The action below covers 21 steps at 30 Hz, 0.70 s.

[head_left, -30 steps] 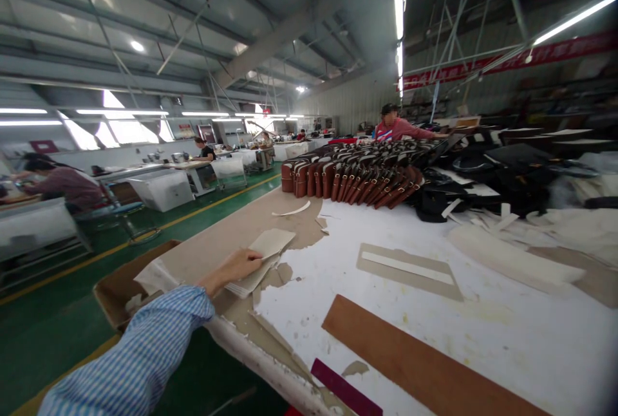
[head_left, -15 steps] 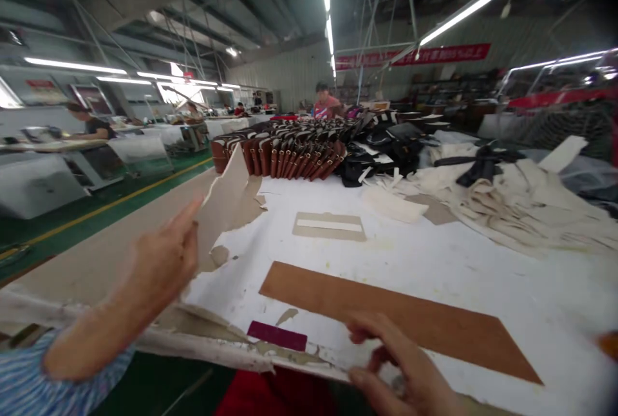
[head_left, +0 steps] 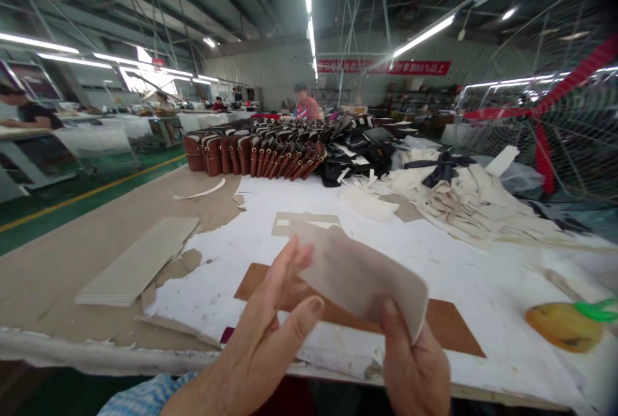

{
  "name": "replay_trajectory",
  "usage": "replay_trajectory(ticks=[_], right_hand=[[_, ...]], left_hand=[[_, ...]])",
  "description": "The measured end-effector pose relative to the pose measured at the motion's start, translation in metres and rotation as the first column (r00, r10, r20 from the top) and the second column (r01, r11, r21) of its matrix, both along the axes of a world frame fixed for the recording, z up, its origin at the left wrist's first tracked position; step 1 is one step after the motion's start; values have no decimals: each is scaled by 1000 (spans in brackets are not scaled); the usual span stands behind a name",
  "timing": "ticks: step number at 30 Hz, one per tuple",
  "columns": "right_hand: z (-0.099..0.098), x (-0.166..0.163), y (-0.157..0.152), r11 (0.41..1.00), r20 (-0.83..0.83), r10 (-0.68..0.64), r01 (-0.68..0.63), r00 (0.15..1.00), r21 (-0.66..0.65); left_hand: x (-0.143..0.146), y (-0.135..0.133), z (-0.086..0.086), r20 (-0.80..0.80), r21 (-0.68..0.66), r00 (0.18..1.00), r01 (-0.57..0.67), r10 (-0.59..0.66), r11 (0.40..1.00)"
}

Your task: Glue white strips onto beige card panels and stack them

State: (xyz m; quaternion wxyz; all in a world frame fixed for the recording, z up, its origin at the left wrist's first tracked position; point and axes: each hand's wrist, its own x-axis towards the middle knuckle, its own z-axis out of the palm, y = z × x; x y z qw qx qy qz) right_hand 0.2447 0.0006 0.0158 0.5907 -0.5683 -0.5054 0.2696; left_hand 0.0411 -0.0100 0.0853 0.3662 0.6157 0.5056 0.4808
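I pinch a pale sheet [head_left: 360, 274] between left hand [head_left: 263, 351] and right hand [head_left: 415, 371], both grips closed on its edges, lifted off the desk [head_left: 483, 287] near edge above the brown strip [head_left: 449, 332].

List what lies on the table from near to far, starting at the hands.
Pale sheet held in left hand and right hand → brown strip → grey card frame → row of brown bags.

Both hands [head_left: 270, 345] hold pale sheet [head_left: 360, 271] (above table [head_left: 483, 287]).
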Motion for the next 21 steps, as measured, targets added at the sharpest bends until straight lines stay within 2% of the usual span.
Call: replay_trajectory(ticks=[2,4,5,7,9,10,12,13,16,21], right_hand=[[5,19,1,980,-340,-54,-15,939,-197],[6,30,-1,957,-563,-28,-141,826,-254],[5,33,-2,943,-611,-17,-191,791,-274],[-2,38,-6,907,-621,18,-274,783,-319],[-10,43,-10,894,-533,54,-278,844,-350],[-14,46,-11,901,-445,71,-249,893,-355],[-22,53,-11,927,-191,76,-140,979,-347],[-25,57,-11,937,-60,64,-81,996,-340],[-30,65,-11,931,180,82,-11,980,-364],[-30,72,-9,919,334,160,-17,929,-393]], left_hand=[[-10,9,-18,-50,-42,985,-167,165,985],[-16,18,-37,-29,-173,969,-246,245,954],[-18,20,-45,15,-257,974,-215,226,942],[-19,21,-57,139,-401,981,-67,133,913],[-21,19,-63,186,-459,981,30,63,888],[-22,18,-64,147,-455,988,20,53,890],[-27,16,-67,-9,-401,997,-75,78,913],[-30,15,-69,-93,-364,991,-127,100,923],[-38,14,-76,-248,-295,957,-221,149,930],[-41,13,-80,-421,-206,889,-290,183,935]])
